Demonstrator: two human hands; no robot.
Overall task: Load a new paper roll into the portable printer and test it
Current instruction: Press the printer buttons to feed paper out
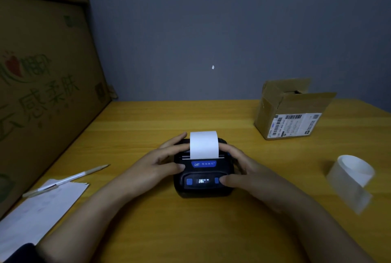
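Portable printer (203, 169), lid shut, at the centre of the yellow table (148, 231); a blank paper strip (204, 144) stands out of its slot. The left hand (160, 160) cups the printer's left flank, thumb on the casing. The right hand (239, 169) cups the right flank, thumb on the blue button (216, 180) beside the lit display (202, 181). A loose paper coil (353, 178) lies well right of the printer. Likely risks: fingers crowding the strip may skew or jam the feed; an unlatched lid would print blank.
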